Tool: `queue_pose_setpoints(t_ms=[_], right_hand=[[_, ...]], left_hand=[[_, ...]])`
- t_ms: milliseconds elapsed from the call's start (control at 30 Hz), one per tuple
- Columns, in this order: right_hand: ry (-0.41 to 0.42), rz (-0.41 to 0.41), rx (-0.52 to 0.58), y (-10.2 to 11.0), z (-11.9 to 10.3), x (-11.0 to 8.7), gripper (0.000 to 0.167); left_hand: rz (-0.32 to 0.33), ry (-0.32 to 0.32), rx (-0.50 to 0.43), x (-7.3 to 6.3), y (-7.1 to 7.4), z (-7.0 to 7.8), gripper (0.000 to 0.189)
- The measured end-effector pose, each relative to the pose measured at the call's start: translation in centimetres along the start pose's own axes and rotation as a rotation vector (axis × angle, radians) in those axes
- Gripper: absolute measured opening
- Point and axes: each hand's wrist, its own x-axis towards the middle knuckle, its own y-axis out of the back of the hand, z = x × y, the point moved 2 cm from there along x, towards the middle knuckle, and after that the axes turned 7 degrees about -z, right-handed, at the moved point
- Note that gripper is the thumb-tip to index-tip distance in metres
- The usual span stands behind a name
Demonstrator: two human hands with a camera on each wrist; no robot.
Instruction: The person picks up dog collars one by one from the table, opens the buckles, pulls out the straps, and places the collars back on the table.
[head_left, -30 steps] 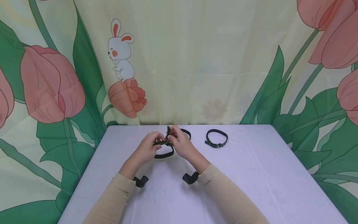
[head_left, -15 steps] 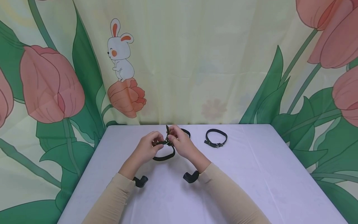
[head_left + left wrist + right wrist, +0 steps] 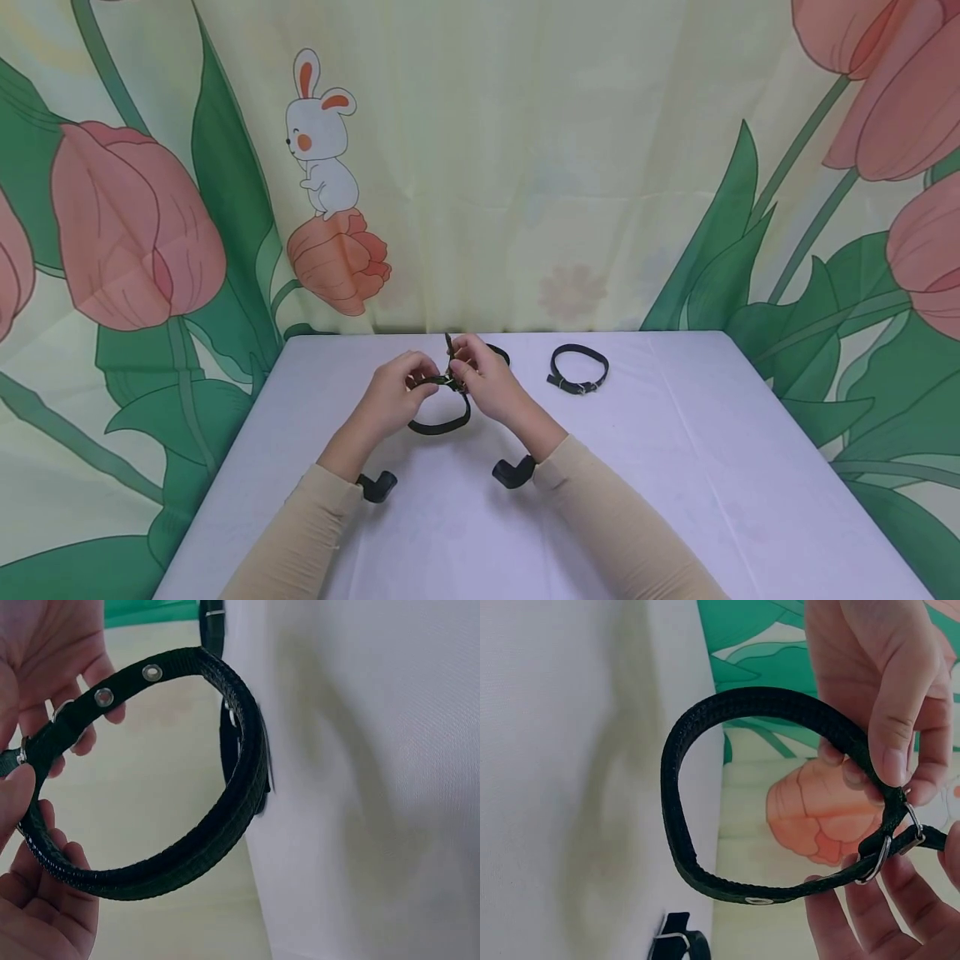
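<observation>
A black buckle collar (image 3: 441, 429) with metal eyelets is held above the table, its loop hanging toward the person. My left hand (image 3: 396, 387) pinches the band close to the buckle. My right hand (image 3: 486, 382) holds the strap's tip end, which sticks upward between the hands. In the right wrist view, the silver buckle (image 3: 913, 825) and a metal ring (image 3: 877, 862) sit where the band crosses itself, between both hands. The left wrist view shows open eyelets along the band, with fingers of my right hand (image 3: 60, 652) behind it.
A second buckled black collar (image 3: 577, 388) lies at the back right of the white-covered table (image 3: 637, 483). Another black collar (image 3: 502, 353) lies partly hidden behind my right hand. A flower-printed curtain (image 3: 480, 208) hangs along the table's far edge.
The held collar's loop has tipped slightly lower toward the person, and the strap tip has shifted a little left. Both hands keep their hold almost in place. The other collars have not moved.
</observation>
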Motion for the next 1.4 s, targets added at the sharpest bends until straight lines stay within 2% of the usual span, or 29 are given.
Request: queue_pose_setpoints(t_ms=[233, 467, 667, 933, 1100, 1400], right_hand=[[0.021, 0.004, -0.052, -0.1, -0.2, 0.0, 0.018], [0.045, 0.020, -0.114, -0.2, -0.2, 0.0, 0.018], [0.066, 0.013, -0.094, -0.2, -0.4, -0.1, 0.020], [0.025, 0.006, -0.063, 0.0, -0.3, -0.5, 0.031], [0.014, 0.015, -0.047, 0.1, 0.2, -0.7, 0.039], [0.021, 0.023, -0.047, 0.4, 0.7, -0.7, 0.037]], left_hand=[[0.044, 0.002, -0.013, -0.2, 0.1, 0.1, 0.020], [0.059, 0.027, -0.011, -0.3, 0.0, 0.3, 0.020], [0.074, 0.008, -0.035, -0.4, 0.1, 0.4, 0.019], [0.084, 0.026, -0.043, -0.5, 0.2, 0.4, 0.019], [0.112, 0.027, -0.060, -0.5, 0.3, 0.2, 0.019], [0.164, -0.014, -0.076, -0.7, 0.6, 0.1, 0.020]])
